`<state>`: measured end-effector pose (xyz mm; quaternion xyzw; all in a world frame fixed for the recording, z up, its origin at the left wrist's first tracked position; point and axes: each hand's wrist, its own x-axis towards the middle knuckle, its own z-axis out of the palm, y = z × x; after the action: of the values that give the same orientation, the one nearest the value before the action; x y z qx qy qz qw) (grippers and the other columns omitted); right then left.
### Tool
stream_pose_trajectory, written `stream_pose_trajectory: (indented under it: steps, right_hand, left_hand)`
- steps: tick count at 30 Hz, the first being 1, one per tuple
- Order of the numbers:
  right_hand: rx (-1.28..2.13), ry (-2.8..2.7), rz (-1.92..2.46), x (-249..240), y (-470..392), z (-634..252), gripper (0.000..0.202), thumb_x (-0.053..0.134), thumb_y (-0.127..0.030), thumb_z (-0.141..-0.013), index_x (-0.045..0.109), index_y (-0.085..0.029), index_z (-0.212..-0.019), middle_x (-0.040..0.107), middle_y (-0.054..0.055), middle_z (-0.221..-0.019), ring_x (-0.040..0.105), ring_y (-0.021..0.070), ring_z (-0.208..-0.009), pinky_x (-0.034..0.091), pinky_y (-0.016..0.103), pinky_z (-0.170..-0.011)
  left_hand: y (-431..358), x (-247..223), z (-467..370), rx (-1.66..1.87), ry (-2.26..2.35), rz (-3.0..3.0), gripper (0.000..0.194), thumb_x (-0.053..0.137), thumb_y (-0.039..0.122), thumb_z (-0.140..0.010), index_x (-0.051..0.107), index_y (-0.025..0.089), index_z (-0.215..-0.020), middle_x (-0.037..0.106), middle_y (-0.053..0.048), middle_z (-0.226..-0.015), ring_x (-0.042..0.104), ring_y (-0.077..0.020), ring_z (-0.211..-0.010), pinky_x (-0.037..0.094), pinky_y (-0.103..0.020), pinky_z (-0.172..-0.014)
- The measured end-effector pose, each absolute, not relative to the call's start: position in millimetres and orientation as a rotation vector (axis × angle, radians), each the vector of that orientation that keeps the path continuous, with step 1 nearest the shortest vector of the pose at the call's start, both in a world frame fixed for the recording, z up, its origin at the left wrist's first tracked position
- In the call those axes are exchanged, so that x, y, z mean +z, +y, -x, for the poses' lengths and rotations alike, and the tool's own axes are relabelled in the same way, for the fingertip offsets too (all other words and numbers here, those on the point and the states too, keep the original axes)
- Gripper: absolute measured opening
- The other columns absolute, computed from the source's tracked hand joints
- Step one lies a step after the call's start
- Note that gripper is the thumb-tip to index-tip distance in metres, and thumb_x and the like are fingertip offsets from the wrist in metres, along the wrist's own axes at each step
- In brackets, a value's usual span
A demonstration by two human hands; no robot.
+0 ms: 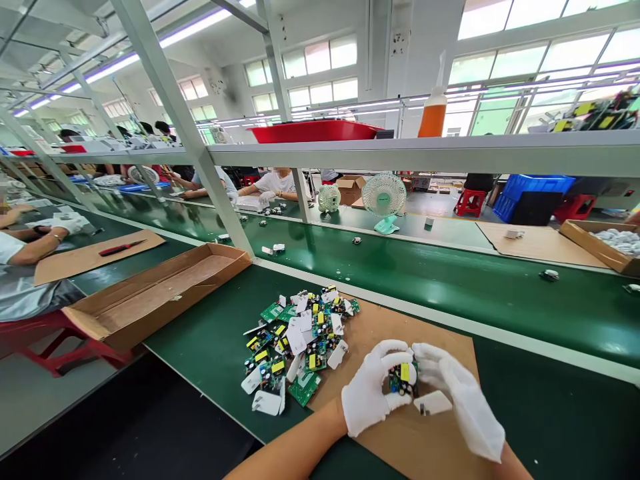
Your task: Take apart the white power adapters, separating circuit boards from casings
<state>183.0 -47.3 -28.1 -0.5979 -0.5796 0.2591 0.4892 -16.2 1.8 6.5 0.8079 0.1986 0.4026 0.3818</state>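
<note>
Both my hands wear white gloves above a brown cardboard sheet (360,327). My left hand (373,387) is closed around a small green circuit board (403,379) with a yellow transformer and other components. At the board's far right edge, my right hand (450,380) has its fingers bent against it; the thumb is hidden. A white plastic plate (434,403) with metal prongs shows just below the board; whether it is joined to the board I cannot tell. Left of my hands lies a heap of similar circuit boards (320,325) with white plates (296,339).
An open cardboard tray (165,300) stands at the left. Beyond a pale rail, a green conveyor belt (450,270) carries scattered small assemblies. Overhead, a shelf (400,152) holds a red bin (315,131) and an orange bottle (433,115). A fan (384,197) and co-workers are farther back.
</note>
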Motion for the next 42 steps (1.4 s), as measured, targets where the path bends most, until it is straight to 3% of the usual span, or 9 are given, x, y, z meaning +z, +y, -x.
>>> stream_pose_trajectory:
  steps: [6,10,17,21,24,29,31,35,42]
  right_hand:
    - [0.519,-1.415,1.977,-12,-33,-217,0.032,0.056,-0.032,-0.069,0.066,-0.021,-0.097,0.062,0.010,-0.108,0.060,0.0282,-0.099,0.046,0.046,-0.091]
    - [0.530,-1.468,1.999,-13,-36,-215,0.018,0.052,-0.036,-0.075,0.065,-0.025,-0.078,0.063,0.006,-0.095,0.060,0.0284,-0.089,0.046,0.049,-0.084]
    - [0.913,-0.845,1.441,3,-42,-196,0.060,0.059,-0.056,-0.076,0.049,-0.024,-0.125,0.065,0.005,-0.113,0.064,0.0215,-0.097,0.050,0.035,-0.092]
    - [0.808,-0.813,1.322,12,-50,-179,0.054,0.069,-0.052,-0.071,0.059,-0.023,-0.115,0.068,0.000,-0.088,0.062,0.0144,-0.071,0.054,0.025,-0.070]
    - [0.761,-0.865,1.235,17,-57,-168,0.034,0.068,-0.048,-0.075,0.065,-0.022,-0.097,0.062,-0.003,-0.064,0.048,0.0102,-0.045,0.044,0.024,-0.044]
    - [0.791,-0.923,1.264,14,-68,-157,0.034,0.070,-0.053,-0.071,0.070,-0.020,-0.075,0.053,-0.004,-0.047,0.045,0.0100,-0.040,0.037,0.023,-0.040]
    - [0.906,-0.905,1.239,11,-70,-154,0.031,0.066,-0.052,-0.075,0.068,-0.021,-0.076,0.051,-0.005,-0.049,0.051,0.0116,-0.043,0.042,0.024,-0.044]
    - [1.016,-1.029,1.235,6,-66,-153,0.033,0.060,-0.050,-0.082,0.065,-0.024,-0.101,0.057,-0.001,-0.073,0.057,0.0136,-0.058,0.050,0.027,-0.054]
    - [0.601,-1.402,1.354,-16,-58,-155,0.028,0.045,-0.036,-0.091,0.067,-0.027,-0.105,0.059,0.006,-0.102,0.061,0.0142,-0.069,0.054,0.024,-0.054]
  left_hand:
    - [0,9,14,0.959,0.541,-1.909,0.049,0.071,0.017,-0.069,0.055,0.021,-0.115,0.057,-0.009,-0.115,0.055,-0.0234,-0.108,0.042,-0.038,-0.097]
    - [0,12,13,0.913,0.555,-1.705,0.050,0.074,0.016,-0.063,0.059,0.020,-0.111,0.061,-0.007,-0.109,0.057,-0.0237,-0.102,0.042,-0.038,-0.094]
    - [9,6,10,0.874,0.398,-1.149,0.062,0.085,0.030,-0.052,0.062,0.016,-0.107,0.064,-0.009,-0.104,0.058,-0.0273,-0.099,0.043,-0.039,-0.087]
    - [11,-5,10,0.870,0.504,-1.170,0.072,0.087,0.024,-0.050,0.058,0.019,-0.116,0.062,-0.008,-0.110,0.056,-0.0267,-0.104,0.039,-0.040,-0.093]
    - [11,-16,8,0.888,0.515,-1.214,0.083,0.086,0.020,-0.050,0.048,0.021,-0.123,0.060,-0.007,-0.112,0.056,-0.0243,-0.103,0.040,-0.039,-0.093]
    - [10,-20,5,0.863,0.403,-1.192,0.065,0.085,0.019,-0.055,0.048,0.021,-0.108,0.061,-0.003,-0.098,0.060,-0.0184,-0.090,0.044,-0.032,-0.081]
    - [8,-15,6,0.846,0.423,-1.216,0.063,0.086,0.019,-0.053,0.051,0.019,-0.105,0.061,-0.003,-0.096,0.059,-0.0184,-0.091,0.044,-0.031,-0.081]
    - [8,-10,9,0.838,0.450,-1.214,0.080,0.086,0.025,-0.057,0.044,0.022,-0.125,0.062,-0.007,-0.107,0.060,-0.0211,-0.099,0.045,-0.037,-0.088]
    - [6,-13,10,0.884,0.569,-1.401,0.075,0.085,0.034,-0.058,0.050,0.019,-0.122,0.059,-0.011,-0.118,0.054,-0.0265,-0.112,0.040,-0.043,-0.101]
